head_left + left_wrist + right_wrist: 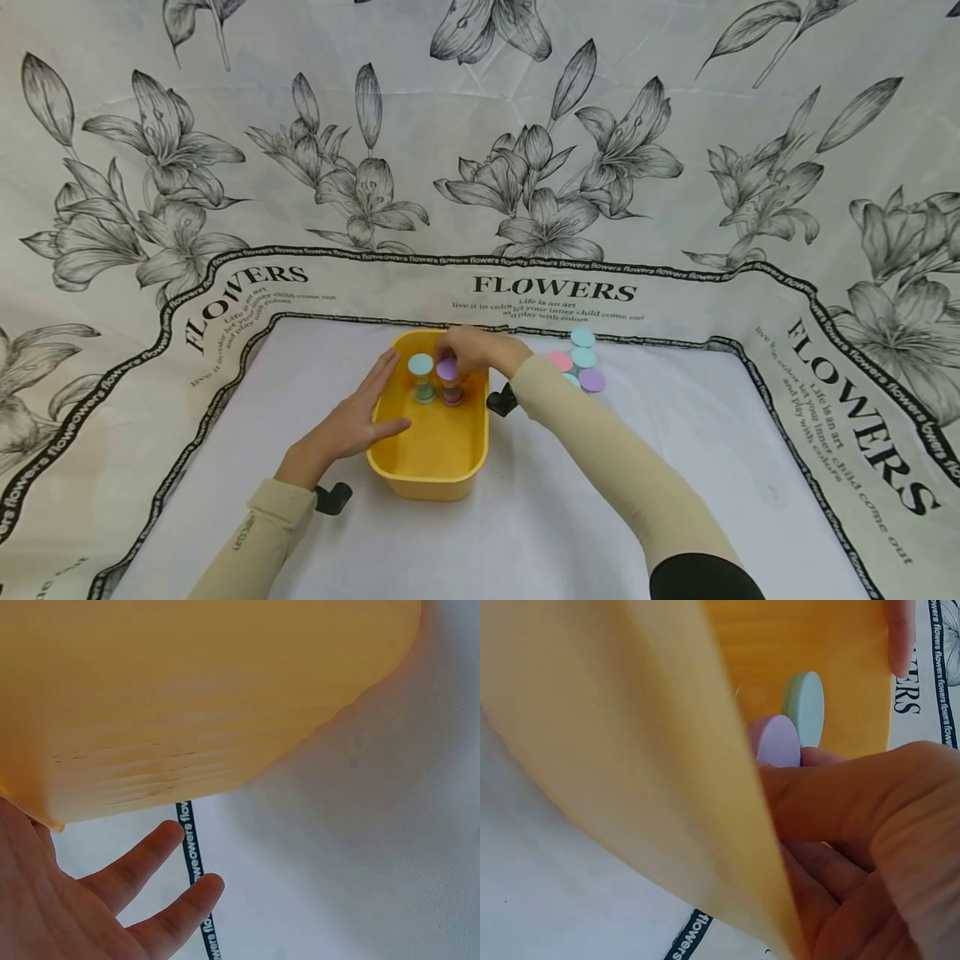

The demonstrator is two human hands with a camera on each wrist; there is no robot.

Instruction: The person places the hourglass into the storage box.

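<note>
A yellow plastic tub stands on the white cloth. Inside it are two sand timers, upright side by side: one with mint ends and one with purple ends. My right hand reaches over the tub's right rim and pinches the purple sand timer; its thumb and fingers hide part of the timer in the right wrist view. My left hand rests on the tub's left rim, thumb over the inside and fingers spread along the edge. In the left wrist view, two straight fingers extend outside the wall.
Right of the tub, several round mint, pink and purple pieces are grouped together on the white cloth; their sides barely show. A flower-printed cloth with a black border rises behind and around the work area.
</note>
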